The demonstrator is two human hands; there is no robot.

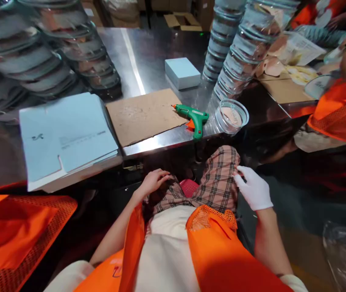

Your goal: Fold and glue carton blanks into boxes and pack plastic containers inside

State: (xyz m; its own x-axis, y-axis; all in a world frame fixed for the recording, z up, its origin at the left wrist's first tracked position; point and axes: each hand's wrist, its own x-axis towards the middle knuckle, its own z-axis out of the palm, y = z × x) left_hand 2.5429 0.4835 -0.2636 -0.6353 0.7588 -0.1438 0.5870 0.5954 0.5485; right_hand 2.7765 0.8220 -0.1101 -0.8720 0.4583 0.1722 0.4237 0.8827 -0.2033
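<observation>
Nearest: orange vest (218,251) over cream top. L hand (153,181), bare, fingers curled loosely on plaid trousers (218,182), gripping nothing. R hand (254,188), white glove, fingers bent, pinching plaid fabric at knee. Pink item (189,187) betw. legs, unclear what. Further, at steel table (148,52) edge: green glue gun (195,117) half on cardboard sheet (144,115), clear round tub (231,116) just beside. Flat blue cartons (66,136) on L. Far: blue box (182,73), stacked clear tubs (243,44).
</observation>
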